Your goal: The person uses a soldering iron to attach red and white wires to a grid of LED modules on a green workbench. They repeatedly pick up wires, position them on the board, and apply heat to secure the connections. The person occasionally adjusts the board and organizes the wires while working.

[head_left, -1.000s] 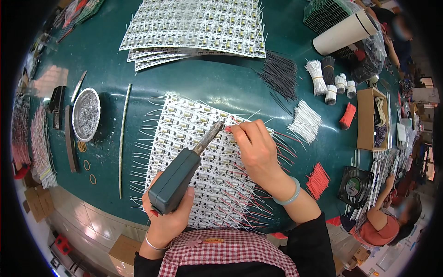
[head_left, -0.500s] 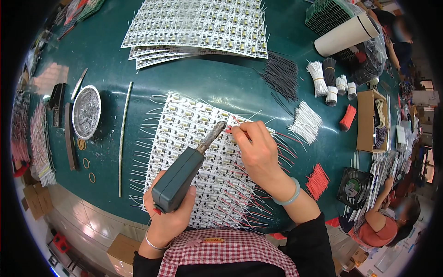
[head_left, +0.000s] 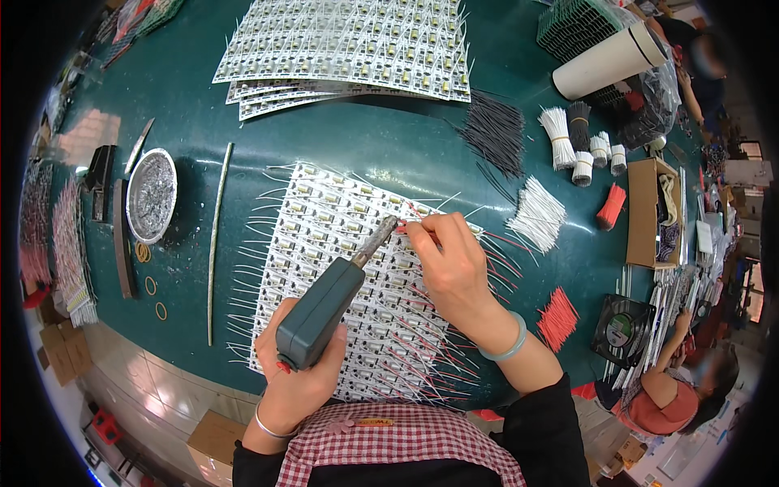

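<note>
Near the desk's point(head_left: 188, 296) front edge, left hand point(head_left: 294, 396) gripped the soldering iron point(head_left: 322, 311), right hand point(head_left: 451, 258) pinched a red wire point(head_left: 402, 230); both needed steadying over the circuit board point(head_left: 282, 243).

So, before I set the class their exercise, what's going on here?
The person's left hand grips a dark green soldering tool. The right hand seems to pinch a red wire beside the tool's metal tip, over a white circuit-board sheet. A red wire pile and a white wire pile lie to its right, with stacked sheets beyond.
</note>
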Available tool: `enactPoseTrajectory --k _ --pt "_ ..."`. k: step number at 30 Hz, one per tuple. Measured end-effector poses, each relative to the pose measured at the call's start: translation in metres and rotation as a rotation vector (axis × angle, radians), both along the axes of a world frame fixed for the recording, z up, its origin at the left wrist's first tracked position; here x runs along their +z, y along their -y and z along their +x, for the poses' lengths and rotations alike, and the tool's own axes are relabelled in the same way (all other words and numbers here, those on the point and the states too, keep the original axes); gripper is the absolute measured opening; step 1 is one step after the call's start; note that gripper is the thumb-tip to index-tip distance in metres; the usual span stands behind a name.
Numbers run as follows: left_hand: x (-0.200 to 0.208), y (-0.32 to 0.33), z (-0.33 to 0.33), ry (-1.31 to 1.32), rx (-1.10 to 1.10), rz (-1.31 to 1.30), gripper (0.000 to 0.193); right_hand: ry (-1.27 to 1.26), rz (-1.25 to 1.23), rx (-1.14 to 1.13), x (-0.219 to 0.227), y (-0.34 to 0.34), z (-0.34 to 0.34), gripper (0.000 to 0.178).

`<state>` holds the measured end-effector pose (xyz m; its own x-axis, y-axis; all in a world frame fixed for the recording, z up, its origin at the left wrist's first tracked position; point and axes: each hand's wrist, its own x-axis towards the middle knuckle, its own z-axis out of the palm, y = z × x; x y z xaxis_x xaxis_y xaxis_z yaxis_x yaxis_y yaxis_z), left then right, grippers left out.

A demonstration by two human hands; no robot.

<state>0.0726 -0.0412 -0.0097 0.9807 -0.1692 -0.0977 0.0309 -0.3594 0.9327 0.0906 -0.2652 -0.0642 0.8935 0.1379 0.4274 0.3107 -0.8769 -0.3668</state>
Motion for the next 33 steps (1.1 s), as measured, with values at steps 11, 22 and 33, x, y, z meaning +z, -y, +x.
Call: enactPoseTrajectory --k 11,22,33 --pt "0.0063 -0.0034 -0.0011 0.053 0.021 0.024 0.019 0.004 -0.010 0.000 0.0021 -0.0002 -0.0006 0.020" --pt "0.0029 0.0005 -0.0028 -0.054 0.052 -0.048 0.017 0.013 -0.014 -0.008 -0.0003 0.0003 -0.0012 0.021" --pt "0.0018 -0.0041 -0.0044 0.005 0.028 0.006 0.024 0.013 -0.001 -0.005 -0.0005 0.0002 -0.0015 0.019"
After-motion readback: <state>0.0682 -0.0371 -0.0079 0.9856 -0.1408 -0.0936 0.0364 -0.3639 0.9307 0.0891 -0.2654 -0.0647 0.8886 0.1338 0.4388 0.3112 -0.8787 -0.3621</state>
